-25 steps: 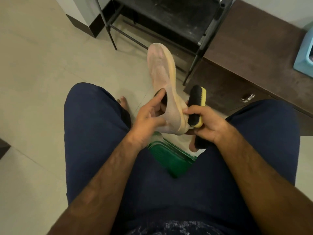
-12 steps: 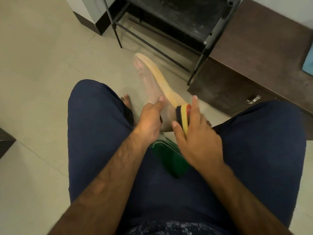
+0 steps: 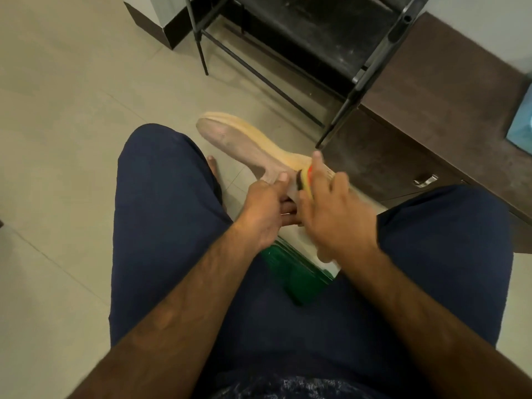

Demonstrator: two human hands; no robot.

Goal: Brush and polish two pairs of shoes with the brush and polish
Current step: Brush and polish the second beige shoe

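A pale pink shoe point(image 3: 233, 139) with a cream-yellow sole hangs above the floor between my knees, its toe pointing up and to the left. My left hand point(image 3: 263, 210) grips it at the heel opening. My right hand point(image 3: 334, 214) holds a shoe brush point(image 3: 305, 180) with a yellow back and black bristles, and the bristles lie against the shoe's heel part. Most of the brush is hidden under my fingers. The polish is not in view.
A green plastic stool point(image 3: 293, 272) shows between my thighs. A black metal rack point(image 3: 316, 33) stands ahead, a dark brown cabinet point(image 3: 431, 105) with a metal handle to its right, a light blue thing point(image 3: 522, 125) on it. A bare toe point(image 3: 212, 164) rests on the tiled floor.
The shoe has swung from nearly upright to slanting left and lower. My right hand has turned over, so the brush now lies under it against the heel; the brush looks blurred by motion.
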